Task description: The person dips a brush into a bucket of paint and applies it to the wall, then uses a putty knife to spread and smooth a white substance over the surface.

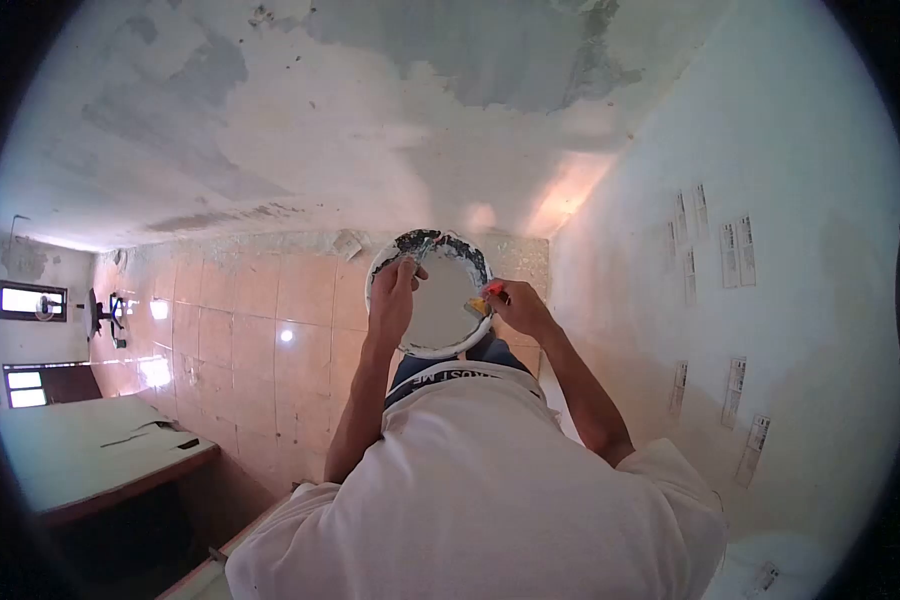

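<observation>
A round white bucket (432, 353) stands in front of my body. Pale grey, smooth paste (438, 305) fills much of its opening, and dark and white smears coat the far inner wall. Over the bucket's left side is my left hand (395, 293), its fingers curled near the paste; what they hold, if anything, I cannot make out. At the right rim my right hand (520, 308) grips a small tool with a red and yellow handle (493, 288). The tool's working end is too small to identify, low against the bucket's inner right side.
Ahead rises a patchy grey and white wall (330, 120). A pale wall (800, 330) with printed labels stands at right. Pink floor tiles (250, 350) stretch left to a dark chair (105, 315). At lower left is a board-topped table (100, 455).
</observation>
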The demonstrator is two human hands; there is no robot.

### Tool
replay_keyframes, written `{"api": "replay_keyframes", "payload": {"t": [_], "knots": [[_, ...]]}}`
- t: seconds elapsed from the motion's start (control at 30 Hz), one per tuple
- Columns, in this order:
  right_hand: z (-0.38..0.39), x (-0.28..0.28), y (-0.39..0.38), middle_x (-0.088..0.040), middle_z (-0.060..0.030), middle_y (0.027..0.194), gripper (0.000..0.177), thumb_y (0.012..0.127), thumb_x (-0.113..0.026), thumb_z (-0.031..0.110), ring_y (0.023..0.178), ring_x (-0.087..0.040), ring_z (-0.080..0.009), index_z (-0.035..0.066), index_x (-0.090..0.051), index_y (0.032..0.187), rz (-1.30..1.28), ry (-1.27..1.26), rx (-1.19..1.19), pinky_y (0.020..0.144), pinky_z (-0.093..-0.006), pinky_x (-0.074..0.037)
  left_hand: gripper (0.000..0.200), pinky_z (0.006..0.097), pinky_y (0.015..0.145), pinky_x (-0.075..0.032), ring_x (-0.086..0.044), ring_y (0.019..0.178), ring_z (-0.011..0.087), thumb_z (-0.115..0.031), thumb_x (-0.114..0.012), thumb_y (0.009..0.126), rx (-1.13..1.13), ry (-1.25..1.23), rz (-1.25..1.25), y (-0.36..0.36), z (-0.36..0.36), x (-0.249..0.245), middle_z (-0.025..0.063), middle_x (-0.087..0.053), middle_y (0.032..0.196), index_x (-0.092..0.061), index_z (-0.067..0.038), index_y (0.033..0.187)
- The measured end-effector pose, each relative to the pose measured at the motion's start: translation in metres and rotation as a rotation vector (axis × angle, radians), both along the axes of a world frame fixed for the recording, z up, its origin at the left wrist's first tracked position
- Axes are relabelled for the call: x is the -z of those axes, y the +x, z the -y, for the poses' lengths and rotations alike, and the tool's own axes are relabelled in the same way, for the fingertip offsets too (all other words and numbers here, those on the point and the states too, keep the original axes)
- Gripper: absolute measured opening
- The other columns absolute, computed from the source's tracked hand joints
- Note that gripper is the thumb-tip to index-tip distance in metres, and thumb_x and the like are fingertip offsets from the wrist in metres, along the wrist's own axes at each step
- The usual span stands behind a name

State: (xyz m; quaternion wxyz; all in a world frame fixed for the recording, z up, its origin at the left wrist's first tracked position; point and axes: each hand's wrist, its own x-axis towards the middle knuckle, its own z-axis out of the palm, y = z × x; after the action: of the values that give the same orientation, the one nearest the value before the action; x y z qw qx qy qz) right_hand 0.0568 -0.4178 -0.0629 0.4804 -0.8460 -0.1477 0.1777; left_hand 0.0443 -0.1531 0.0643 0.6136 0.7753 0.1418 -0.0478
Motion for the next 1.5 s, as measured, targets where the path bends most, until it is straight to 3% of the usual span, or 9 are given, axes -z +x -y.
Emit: {"api": "replay_keyframes", "payload": {"t": [0.07, 0.4, 0.5, 0.67, 0.83, 0.97, 1.03, 1.37, 1.5], "knots": [[-0.001, 0.005, -0.004, -0.073, -0.01, 0.086, 0.02, 0.106, -0.066, 0.016, 0.073, -0.067, -0.0131, -0.001, -0.074, 0.113, -0.047, 0.243, 0.098, 0.07, -0.031, -0.055, 0.047, 0.0335, 0.063, -0.036, -0.043, 0.068, 0.0113, -0.033, -0.048, 0.111, 0.004, 0.013, 0.0, 0.003, 0.003, -0.001, -0.0004, -0.044, 0.069, -0.067, 0.001, 0.085], [0.0, 0.008, -0.012, -0.077, -0.0161, 0.087, 0.029, 0.103, -0.067, 0.026, 0.078, -0.074, -0.0222, -0.001, -0.075, 0.111, -0.104, 0.262, 0.172, 0.076, -0.0354, -0.058, 0.045, 0.0336, 0.064, -0.039, -0.045, 0.069, 0.012, -0.032, -0.05, 0.11, 0.078, 0.071, 0.021, 0.01, 0.005, 0.003, 0.0009, -0.048, 0.07, -0.069, 0.002, 0.087], [0.007, 0.008, -0.015, -0.073, -0.0069, 0.077, 0.026, 0.105, -0.069, 0.023, 0.069, -0.068, -0.0121, -0.001, -0.077, 0.111, -0.043, 0.097, 0.188, 0.068, -0.0285, -0.055, 0.045, 0.0335, 0.065, -0.04, -0.047, 0.07, 0.0123, -0.033, -0.051, 0.11, 0.091, 0.065, -0.033, 0.012, 0.005, 0.007, 0.0013, -0.049, 0.07, -0.069, 0.002, 0.087], [0.025, 0.019, -0.032, -0.077, -0.0074, 0.08, 0.029, 0.104, -0.071, 0.026, 0.069, -0.07, -0.0118, -0.002, -0.079, 0.103, -0.138, 0.225, 0.588, 0.066, -0.0291, -0.056, 0.046, 0.0344, 0.067, -0.041, -0.05, 0.071, 0.013, -0.034, -0.054, 0.11, 0.131, -0.006, 0.052, 0.019, 0.003, 0.021, 0.0019, -0.052, 0.071, -0.07, 0.002, 0.086], [0.047, 0.025, -0.05, -0.078, -0.0152, 0.093, 0.019, 0.102, -0.068, 0.009, 0.085, -0.079, -0.0211, -0.005, -0.068, 0.115, -0.296, 0.333, 0.474, 0.073, -0.033, -0.065, 0.039, 0.0267, 0.048, -0.026, -0.034, 0.054, 0.0028, -0.033, -0.053, 0.109, 0.098, -0.036, 0.021, 0.032, 0.006, 0.031, -0.0088, -0.043, 0.066, -0.07, -0.004, 0.089], [0.049, 0.018, -0.047, -0.074, -0.0174, 0.105, 0.026, 0.104, -0.064, 0.007, 0.085, -0.077, -0.023, -0.002, -0.054, 0.127, -0.274, 0.231, 0.278, 0.072, -0.036, -0.063, 0.037, 0.0265, 0.048, -0.026, -0.034, 0.055, 0.0027, -0.032, -0.054, 0.107, 0.133, -0.077, 0.022, 0.038, 0.007, 0.018, -0.0087, -0.044, 0.067, -0.071, -0.004, 0.089], [0.049, 0.015, -0.046, -0.072, -0.0177, 0.106, 0.03, 0.105, -0.063, 0.007, 0.088, -0.077, -0.024, 0.0, -0.049, 0.131, -0.264, 0.141, 0.175, 0.074, -0.0376, -0.062, 0.04, 0.0327, 0.065, -0.038, -0.044, 0.071, 0.0117, -0.029, -0.056, 0.107, 0.119, -0.102, -0.003, 0.038, 0.005, 0.016, -0.0012, -0.046, 0.071, -0.068, 0.002, 0.083], [0.06, -0.103, 0.026, -0.067, -0.0206, 0.091, 0.043, 0.105, -0.058, 0.011, 0.085, -0.07, -0.035, 0.01, -0.044, 0.145, 0.135, 0.0, 0.419, 0.075, -0.0474, -0.053, 0.038, 0.0292, 0.053, -0.034, -0.042, 0.059, 0.0077, -0.031, -0.057, 0.107, 0.012, -0.114, -0.024, 0.039, -0.025, 0.02, -0.0031, -0.048, 0.071, -0.069, -0.001, 0.086], [0.071, -0.183, 0.099, -0.067, -0.0235, 0.114, 0.043, 0.104, -0.057, 0.007, 0.093, -0.069, -0.0435, 0.01, -0.051, 0.146, 0.775, -0.073, 0.625, 0.079, -0.0528, -0.056, 0.033, 0.0256, 0.048, -0.031, -0.04, 0.054, 0.004, -0.029, -0.058, 0.106, -0.019, -0.18, -0.024, 0.032, -0.034, 0.031, -0.0052, -0.046, 0.068, -0.07, -0.003, 0.089]]}}
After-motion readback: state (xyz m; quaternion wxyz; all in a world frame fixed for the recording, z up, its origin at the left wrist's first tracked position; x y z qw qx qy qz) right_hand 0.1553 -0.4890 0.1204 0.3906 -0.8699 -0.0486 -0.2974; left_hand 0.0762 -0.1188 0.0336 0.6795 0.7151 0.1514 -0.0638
